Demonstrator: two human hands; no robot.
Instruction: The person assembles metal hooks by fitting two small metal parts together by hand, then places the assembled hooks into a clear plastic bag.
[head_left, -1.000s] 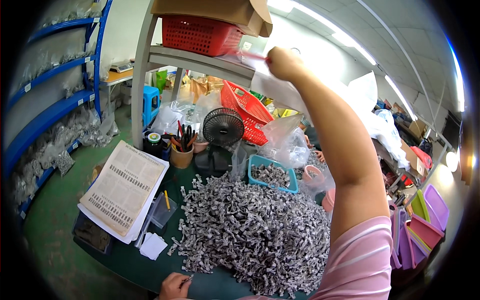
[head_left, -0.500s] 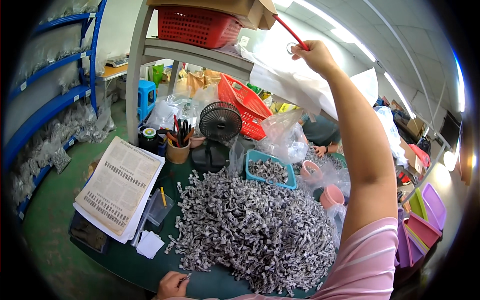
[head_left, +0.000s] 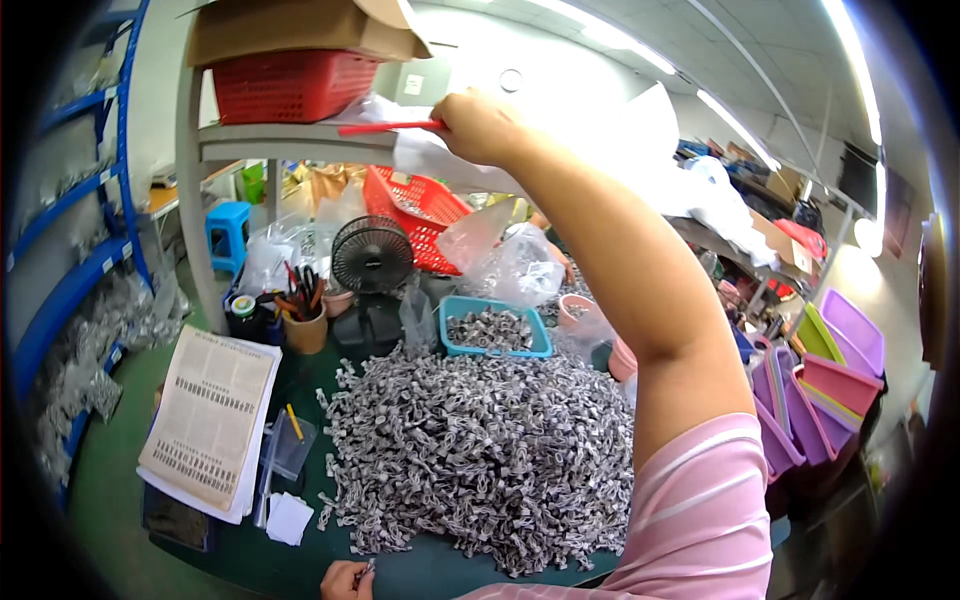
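Note:
High up by the shelf edge, my right hand (head_left: 485, 128) is closed on one end of a thin red stick (head_left: 385, 128), which points left. My left hand (head_left: 343, 580) is low at the table's near edge, its fingers curled in a pinch. A small grey piece (head_left: 368, 568) shows at those fingertips, like the ones in the heap. Between me and the fan lies a large pile of small grey clip-like pieces (head_left: 480, 450). Behind it, a blue tray (head_left: 546, 343) holds more such pieces.
The shelf (head_left: 290, 150) carries a red basket (head_left: 290, 88) under cardboard (head_left: 300, 32). A black fan (head_left: 372, 255), a tool cup (head_left: 306, 332) and printed papers (head_left: 210, 415) stand or lie at left. Plastic bins (head_left: 830, 385) are stacked at right. Another person's arm shows partly behind the bags.
My right hand has moved left with the red stick, which has turned from slanting to nearly level. The whole view has shifted. My left hand stays at the near edge.

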